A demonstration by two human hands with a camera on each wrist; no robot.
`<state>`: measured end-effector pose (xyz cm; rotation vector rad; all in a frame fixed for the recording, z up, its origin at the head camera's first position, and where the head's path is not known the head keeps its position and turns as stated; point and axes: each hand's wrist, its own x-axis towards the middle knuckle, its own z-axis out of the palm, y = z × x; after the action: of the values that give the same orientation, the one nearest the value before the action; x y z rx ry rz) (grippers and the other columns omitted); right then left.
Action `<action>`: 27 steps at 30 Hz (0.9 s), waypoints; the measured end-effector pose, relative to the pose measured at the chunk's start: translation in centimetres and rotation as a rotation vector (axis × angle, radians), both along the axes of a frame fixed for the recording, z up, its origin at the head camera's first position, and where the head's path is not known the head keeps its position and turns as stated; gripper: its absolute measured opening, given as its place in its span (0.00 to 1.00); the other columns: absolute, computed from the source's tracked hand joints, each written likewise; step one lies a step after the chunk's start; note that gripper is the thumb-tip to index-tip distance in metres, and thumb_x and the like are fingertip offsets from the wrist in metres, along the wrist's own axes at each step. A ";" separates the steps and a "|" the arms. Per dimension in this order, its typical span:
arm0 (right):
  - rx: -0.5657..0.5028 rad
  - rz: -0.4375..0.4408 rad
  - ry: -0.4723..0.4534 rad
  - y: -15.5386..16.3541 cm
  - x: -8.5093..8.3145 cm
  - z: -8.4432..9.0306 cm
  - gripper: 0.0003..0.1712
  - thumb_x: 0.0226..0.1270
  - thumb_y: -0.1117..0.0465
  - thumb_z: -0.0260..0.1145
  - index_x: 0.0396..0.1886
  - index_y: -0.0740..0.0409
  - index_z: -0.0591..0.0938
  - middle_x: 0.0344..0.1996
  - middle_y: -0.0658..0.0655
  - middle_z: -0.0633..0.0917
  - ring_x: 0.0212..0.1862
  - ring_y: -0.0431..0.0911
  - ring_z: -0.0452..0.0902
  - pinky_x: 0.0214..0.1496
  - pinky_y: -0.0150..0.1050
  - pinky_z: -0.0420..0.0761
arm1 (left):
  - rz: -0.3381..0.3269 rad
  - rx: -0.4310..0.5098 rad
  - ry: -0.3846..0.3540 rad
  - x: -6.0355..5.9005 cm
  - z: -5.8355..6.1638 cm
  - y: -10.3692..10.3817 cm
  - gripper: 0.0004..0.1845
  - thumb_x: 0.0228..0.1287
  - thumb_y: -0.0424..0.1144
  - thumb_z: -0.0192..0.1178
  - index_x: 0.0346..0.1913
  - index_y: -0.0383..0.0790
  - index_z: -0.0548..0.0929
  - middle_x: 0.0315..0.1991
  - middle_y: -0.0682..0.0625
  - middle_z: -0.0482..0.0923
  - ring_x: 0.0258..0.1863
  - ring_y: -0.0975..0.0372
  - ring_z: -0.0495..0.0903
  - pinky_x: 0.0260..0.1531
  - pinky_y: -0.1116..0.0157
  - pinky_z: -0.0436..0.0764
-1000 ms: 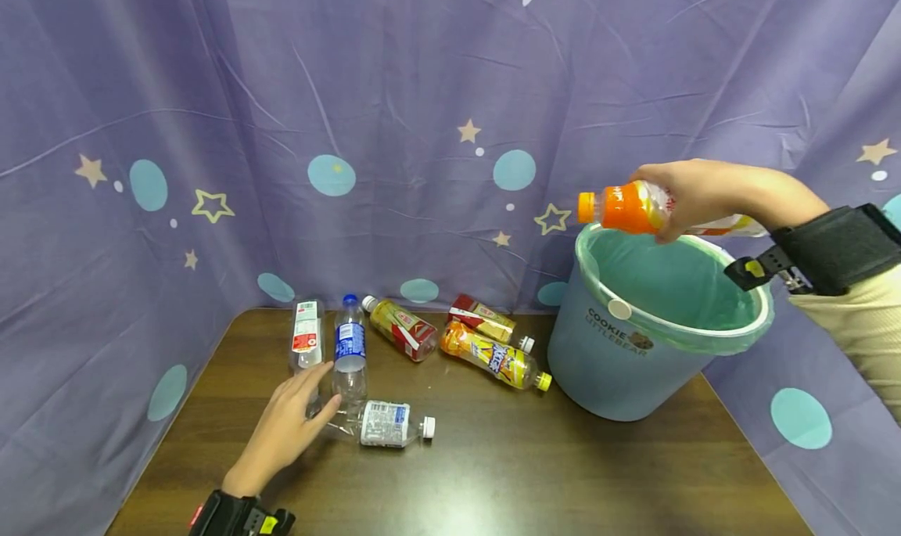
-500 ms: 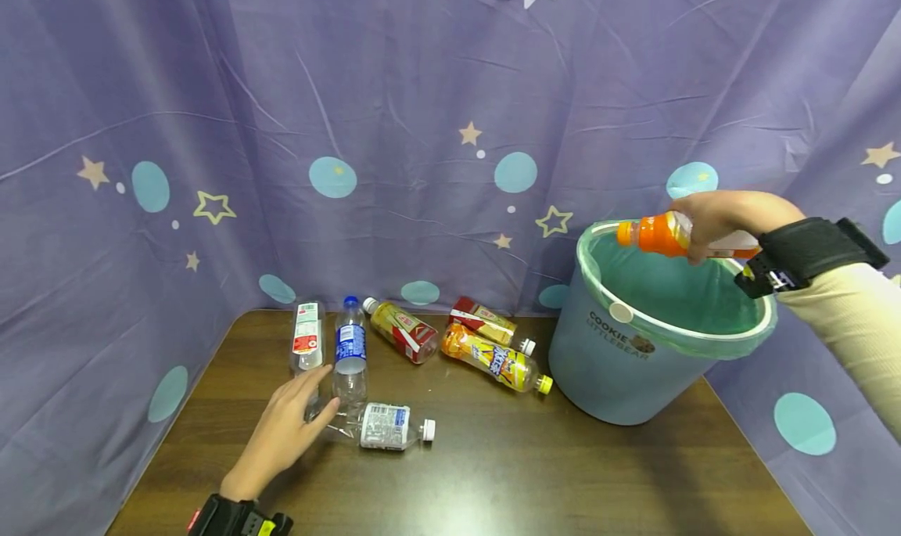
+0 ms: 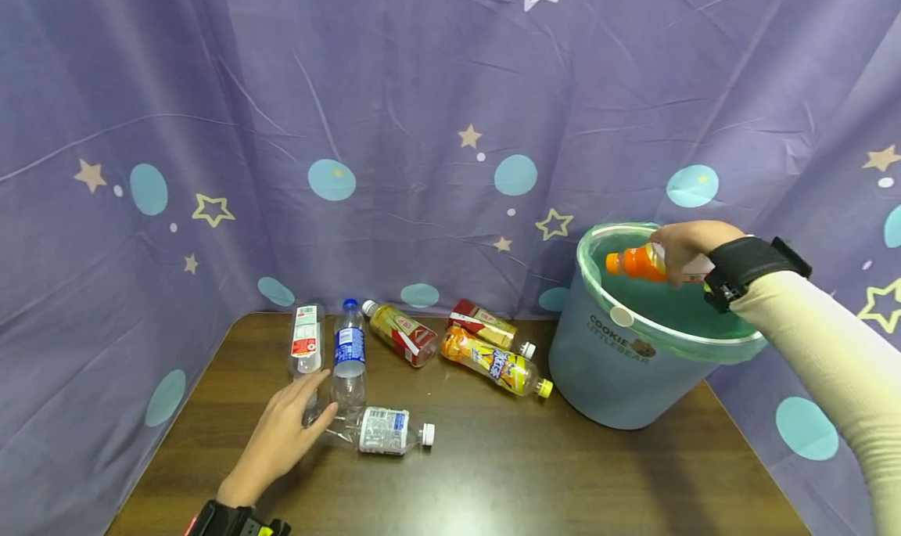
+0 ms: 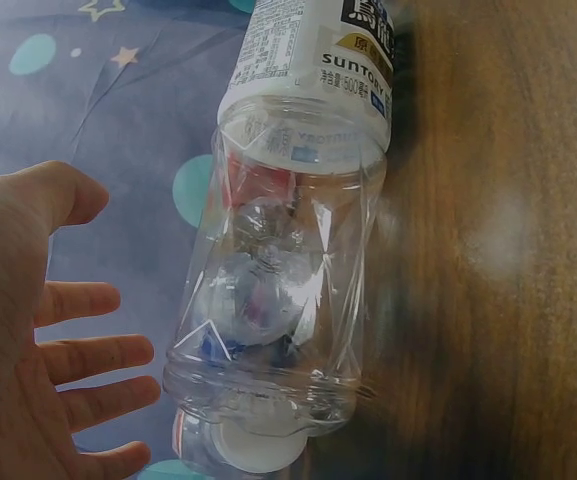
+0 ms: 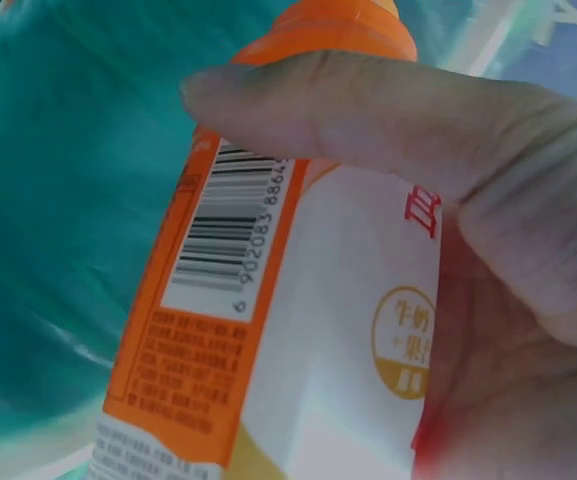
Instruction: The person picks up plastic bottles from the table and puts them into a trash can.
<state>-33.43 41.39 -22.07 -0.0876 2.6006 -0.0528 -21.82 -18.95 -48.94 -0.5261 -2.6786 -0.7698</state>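
left hand (image 3: 276,440) flat on the table (image 3: 493,481), fingers spread and relaxed, holding nothing, just beside a clear bottle (image 3: 376,429) lying on its side. behind it, five more bottles (image 3: 422,342) lie in a row. farther right, right hand (image 3: 686,248) grips an orange bottle (image 3: 633,262) sideways, low inside the mouth of the blue bin (image 3: 619,364), cap pointing left.
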 end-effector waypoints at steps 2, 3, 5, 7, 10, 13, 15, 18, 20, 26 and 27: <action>0.015 0.000 -0.002 0.1 -0.4 -0.9 0.44 0.48 0.72 0.75 0.64 0.78 0.64 0.39 0.68 0.79 0.27 0.48 0.79 0.30 0.36 0.81 | 0.002 0.000 -0.003 0.1 -0.1 0.0 0.31 0.69 0.45 0.65 0.71 0.36 0.72 0.68 0.33 0.73 0.66 0.36 0.73 0.65 0.33 0.66; 0.021 -0.002 0.002 0.1 -0.6 -1.4 0.47 0.48 0.72 0.76 0.66 0.79 0.63 0.41 0.69 0.80 0.29 0.49 0.79 0.31 0.36 0.82 | 0.004 0.001 -0.005 0.1 -0.2 0.0 0.31 0.70 0.45 0.65 0.71 0.36 0.72 0.68 0.33 0.73 0.66 0.36 0.73 0.65 0.33 0.66; 0.035 0.000 0.011 0.3 -0.9 -2.4 0.50 0.48 0.70 0.78 0.68 0.78 0.62 0.43 0.70 0.80 0.33 0.51 0.79 0.33 0.38 0.82 | 0.005 0.003 -0.012 0.2 -0.3 -0.1 0.31 0.70 0.46 0.65 0.71 0.36 0.72 0.68 0.32 0.73 0.66 0.36 0.73 0.65 0.33 0.66; 0.041 0.022 0.033 0.5 -1.2 -3.3 0.49 0.45 0.68 0.80 0.67 0.77 0.66 0.45 0.70 0.81 0.37 0.53 0.79 0.35 0.39 0.82 | 0.002 0.005 -0.017 0.3 -0.3 -0.2 0.31 0.70 0.46 0.65 0.71 0.36 0.72 0.68 0.32 0.73 0.65 0.35 0.73 0.65 0.33 0.66; 0.010 0.005 0.021 0.8 -1.5 -4.7 0.49 0.44 0.67 0.80 0.67 0.75 0.68 0.47 0.70 0.81 0.41 0.56 0.79 0.37 0.42 0.83 | 0.002 0.006 -0.017 0.4 -0.2 -0.3 0.31 0.70 0.45 0.65 0.71 0.36 0.72 0.68 0.33 0.73 0.65 0.35 0.73 0.64 0.32 0.66; -0.034 -0.009 -0.011 1.1 -1.6 -5.9 0.47 0.44 0.68 0.80 0.66 0.75 0.69 0.47 0.70 0.81 0.41 0.55 0.79 0.36 0.40 0.84 | 0.004 0.000 -0.019 0.5 0.0 -0.5 0.31 0.70 0.45 0.65 0.72 0.37 0.72 0.69 0.33 0.73 0.66 0.35 0.73 0.65 0.32 0.66; -0.064 -0.034 -0.045 1.3 -1.6 -6.4 0.46 0.45 0.71 0.77 0.66 0.76 0.67 0.44 0.69 0.81 0.38 0.53 0.79 0.33 0.38 0.84 | 0.005 -0.006 -0.025 0.5 0.1 -0.6 0.31 0.70 0.45 0.64 0.72 0.38 0.71 0.69 0.34 0.73 0.66 0.35 0.72 0.65 0.33 0.66; -0.101 -0.074 -0.084 1.4 -1.6 -6.8 0.46 0.45 0.75 0.72 0.67 0.78 0.63 0.42 0.68 0.80 0.33 0.50 0.79 0.30 0.35 0.83 | 0.006 -0.010 -0.043 0.5 0.1 -0.6 0.31 0.71 0.45 0.64 0.72 0.38 0.71 0.69 0.34 0.72 0.67 0.35 0.72 0.65 0.32 0.66; -0.104 -0.095 -0.097 1.3 -1.6 -6.9 0.48 0.46 0.75 0.70 0.69 0.78 0.61 0.42 0.67 0.79 0.33 0.50 0.78 0.30 0.34 0.82 | 0.007 -0.010 -0.050 0.5 0.1 -0.6 0.31 0.70 0.45 0.64 0.72 0.37 0.71 0.69 0.34 0.72 0.67 0.35 0.72 0.65 0.32 0.66; -0.092 -0.067 -0.081 0.8 -2.4 -6.4 0.46 0.42 0.75 0.69 0.67 0.77 0.66 0.42 0.67 0.81 0.32 0.50 0.80 0.27 0.33 0.82 | 0.005 0.000 -0.023 0.4 0.0 -0.4 0.31 0.70 0.45 0.65 0.72 0.37 0.72 0.69 0.34 0.73 0.66 0.36 0.73 0.65 0.33 0.66; -0.087 -0.059 -0.077 0.7 -2.5 -6.4 0.46 0.41 0.75 0.69 0.67 0.77 0.66 0.42 0.67 0.81 0.32 0.49 0.80 0.27 0.33 0.82 | 0.005 0.004 -0.022 0.4 0.0 -0.4 0.31 0.70 0.45 0.65 0.72 0.37 0.72 0.69 0.34 0.73 0.66 0.36 0.72 0.65 0.33 0.66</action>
<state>-35.88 42.10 -28.43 -0.0396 2.5234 -0.1876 -21.42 -19.36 -48.99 -0.5129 -2.6968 -0.7837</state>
